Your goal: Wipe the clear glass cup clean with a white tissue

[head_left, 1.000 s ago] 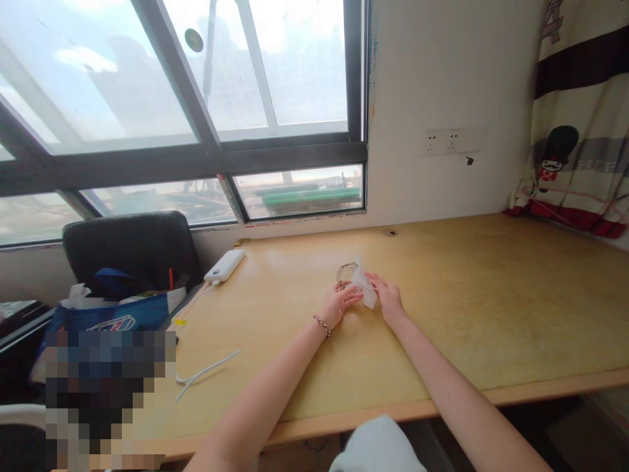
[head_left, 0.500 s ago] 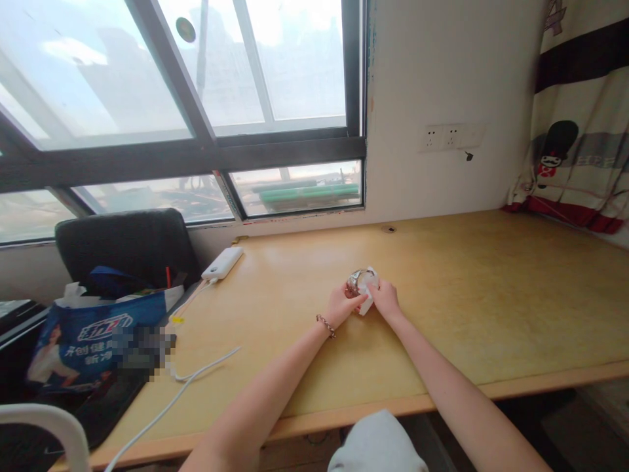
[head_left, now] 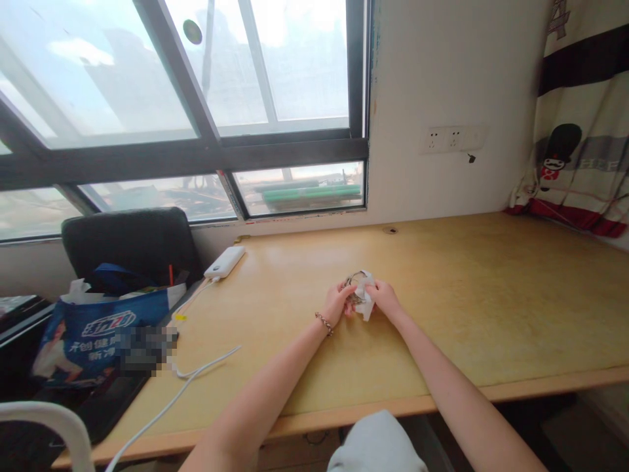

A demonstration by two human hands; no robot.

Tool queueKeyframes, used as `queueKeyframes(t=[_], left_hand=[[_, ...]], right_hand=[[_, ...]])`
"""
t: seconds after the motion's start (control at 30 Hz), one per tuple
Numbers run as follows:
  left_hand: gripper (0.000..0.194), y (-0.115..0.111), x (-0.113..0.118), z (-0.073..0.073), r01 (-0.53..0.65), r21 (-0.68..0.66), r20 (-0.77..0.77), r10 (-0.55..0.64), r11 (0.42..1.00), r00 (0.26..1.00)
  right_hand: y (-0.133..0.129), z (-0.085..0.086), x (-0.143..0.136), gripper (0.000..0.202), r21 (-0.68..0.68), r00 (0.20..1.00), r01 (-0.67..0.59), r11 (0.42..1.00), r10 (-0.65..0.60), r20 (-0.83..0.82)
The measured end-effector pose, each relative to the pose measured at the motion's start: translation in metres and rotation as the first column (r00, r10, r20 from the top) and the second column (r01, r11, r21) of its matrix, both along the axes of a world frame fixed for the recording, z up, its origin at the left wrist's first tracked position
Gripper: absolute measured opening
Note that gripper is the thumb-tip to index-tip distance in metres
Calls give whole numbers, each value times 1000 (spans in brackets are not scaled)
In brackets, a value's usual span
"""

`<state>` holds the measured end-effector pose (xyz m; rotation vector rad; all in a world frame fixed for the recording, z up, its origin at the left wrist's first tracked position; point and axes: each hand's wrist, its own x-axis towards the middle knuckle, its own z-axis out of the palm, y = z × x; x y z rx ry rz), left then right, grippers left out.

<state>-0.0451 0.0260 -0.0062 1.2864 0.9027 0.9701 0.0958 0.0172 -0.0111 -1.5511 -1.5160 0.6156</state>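
Left hand: one, bare, thumb on top and fingers curled beneath, pinching the near-left side of a small ring-shaped item, shiny and dark in parts; possibly metal or clear plastic, too small in view to be certain. Worn at that wrist, one linked bracelet

Right hand: one, bare, thumb and fingers closed on a thin white sheet, tissue or cloth, which lies against the right side of the ring-shaped item, a loose corner hanging toward the person. Both items sit between the two hands, over the middle of a yellowish wooden desk

Desk, left part: one white power bank, near the back edge, cable plugged in; one yellow tag; one white cable, running in a loose curve off the near edge. Desk, back: one round cable hole

Surroundings: black chair at left, blue printed bag before it; framed window; wall sockets; patterned curtain at far right
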Motion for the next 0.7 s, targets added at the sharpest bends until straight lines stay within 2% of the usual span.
queueKeyframes(t=[0.07,0.17,0.3,0.4,0.5,0.57,0.6,0.7], left_hand=[[35,-1,1,1,-40,45,-39,42,998,998],[36,-2,3,2,-72,139,-92,85,988,992],[34,-4,6,3,-13,284,-67,34,959,997],[40,-2,6,1,54,270,-11,-53,961,999],[42,3,4,-3,77,165,47,-86,983,995],[44,6,3,-7,87,97,104,-97,991,990],[45,7,3,-8,94,67,138,-102,993,985],[47,10,3,-12,89,-28,241,-80,996,967]], right_hand=[[2,-4,-1,24,-102,996,-20,995,11,-92],[5,-8,0,21,-154,991,39,987,-58,-120],[5,-8,3,29,-200,977,144,969,-171,-128],[4,-10,0,31,-278,948,74,958,-155,-279],[3,-12,-4,26,-285,917,-58,957,-62,-395],[2,-10,-4,26,-271,944,-66,960,-28,-328],[1,-8,-4,27,-239,969,-20,971,-40,-243],[-3,0,0,31,12,986,154,988,-155,66]])
